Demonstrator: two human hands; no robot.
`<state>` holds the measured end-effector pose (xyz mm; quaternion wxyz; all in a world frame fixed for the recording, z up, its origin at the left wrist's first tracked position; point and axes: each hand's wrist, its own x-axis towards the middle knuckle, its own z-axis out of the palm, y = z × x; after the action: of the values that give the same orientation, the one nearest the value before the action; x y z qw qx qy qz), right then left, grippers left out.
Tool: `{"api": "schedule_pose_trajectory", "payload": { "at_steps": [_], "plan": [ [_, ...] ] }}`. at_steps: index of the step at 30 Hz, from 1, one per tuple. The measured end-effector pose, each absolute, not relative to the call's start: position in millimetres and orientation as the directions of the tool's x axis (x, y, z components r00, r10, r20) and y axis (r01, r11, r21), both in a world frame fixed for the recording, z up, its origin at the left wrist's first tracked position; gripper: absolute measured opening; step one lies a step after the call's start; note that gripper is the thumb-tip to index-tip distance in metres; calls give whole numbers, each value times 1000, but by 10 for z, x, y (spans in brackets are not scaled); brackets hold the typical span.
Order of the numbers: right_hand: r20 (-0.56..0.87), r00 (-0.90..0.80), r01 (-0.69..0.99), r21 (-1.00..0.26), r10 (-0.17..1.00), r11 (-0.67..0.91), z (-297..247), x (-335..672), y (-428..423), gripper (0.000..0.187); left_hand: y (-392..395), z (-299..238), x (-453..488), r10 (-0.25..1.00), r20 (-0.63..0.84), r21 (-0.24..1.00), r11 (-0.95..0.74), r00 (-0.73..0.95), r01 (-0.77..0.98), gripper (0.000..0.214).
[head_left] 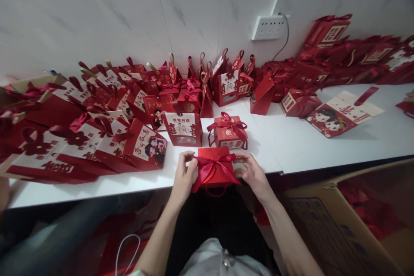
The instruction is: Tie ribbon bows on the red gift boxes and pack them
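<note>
A red gift box point(207, 154) tied with a dark red ribbon bow point(216, 167) is held at the table's front edge. My left hand point(186, 172) grips its left side, thumb on top near the ribbon. On the opposite side, my right hand point(252, 172) has its fingers curled against the box and ribbon end. Just behind it stands a ribboned red box point(228, 131) with pale lettering. To the left of that is an upright red-and-white box point(183, 129) with a handle loop. The undersides of the held box are hidden.
Many red boxes and bags point(123, 95) crowd the white table point(258, 146) along the wall. At right lies a tilted box point(339, 116) with a cartoon figure. An open cardboard carton point(323, 220) stands below at right. A socket strip point(268, 28) is on the wall.
</note>
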<state>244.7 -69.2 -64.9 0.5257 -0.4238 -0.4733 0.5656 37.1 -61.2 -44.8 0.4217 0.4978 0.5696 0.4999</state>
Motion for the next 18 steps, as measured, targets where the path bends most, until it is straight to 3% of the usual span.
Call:
{"api": "schedule_pose_trajectory", "payload": {
  "at_steps": [3,5,8,13,18],
  "plan": [
    [85,-224,54,-994,971,99,-667,2486,-736,106,-594,-389,359,997,29,989,-19,-68,150,45],
    [21,-325,100,-993,946,56,-625,2456,-734,118,-583,-338,386,1000,-11,990,9,14,141,44],
    [-1,-366,69,-997,931,26,-556,2402,-698,115,-582,-311,440,1000,-11,993,10,9,122,40],
    [117,-290,151,-974,950,167,-553,2445,-689,104,-636,-345,497,992,106,991,-100,-64,86,24],
    [259,-159,336,-893,953,299,-551,2527,-798,99,-694,-246,608,926,373,907,-354,-47,230,9]
  ]
}}
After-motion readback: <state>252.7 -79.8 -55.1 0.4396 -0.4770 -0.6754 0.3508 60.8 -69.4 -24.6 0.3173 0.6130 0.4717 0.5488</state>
